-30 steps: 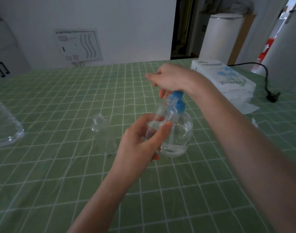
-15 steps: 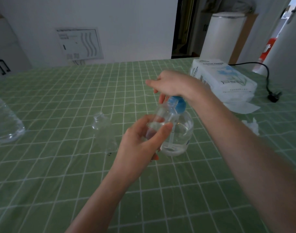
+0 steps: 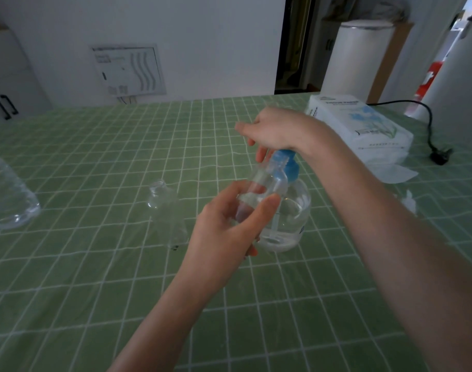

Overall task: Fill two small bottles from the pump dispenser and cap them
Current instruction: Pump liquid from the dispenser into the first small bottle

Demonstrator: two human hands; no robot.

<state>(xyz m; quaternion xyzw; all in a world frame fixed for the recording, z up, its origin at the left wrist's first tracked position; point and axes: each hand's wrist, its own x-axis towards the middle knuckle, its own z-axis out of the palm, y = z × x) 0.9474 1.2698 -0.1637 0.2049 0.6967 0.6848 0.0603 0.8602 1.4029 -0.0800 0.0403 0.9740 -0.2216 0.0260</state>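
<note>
My left hand (image 3: 224, 224) grips a small clear bottle (image 3: 267, 183) and holds it with its open neck under the blue pump head of the dispenser (image 3: 291, 218). A little clear liquid lies in the small bottle. My right hand (image 3: 272, 132) rests on top of the blue pump, palm down, fingers curled over it. The dispenser is a round clear bottle, partly full, standing on the green checked tablecloth (image 3: 122, 277). A second small clear bottle (image 3: 166, 213) stands uncapped to the left of my left hand. No caps are visible.
A large clear plastic bottle (image 3: 7, 200) lies at the left edge. A white tissue pack (image 3: 360, 124) with loose tissues sits at the back right. A black cable with plug (image 3: 438, 154) lies at the far right.
My right hand and the pump head went down and came back up a little. My left hand keeps the small bottle at the spout.
</note>
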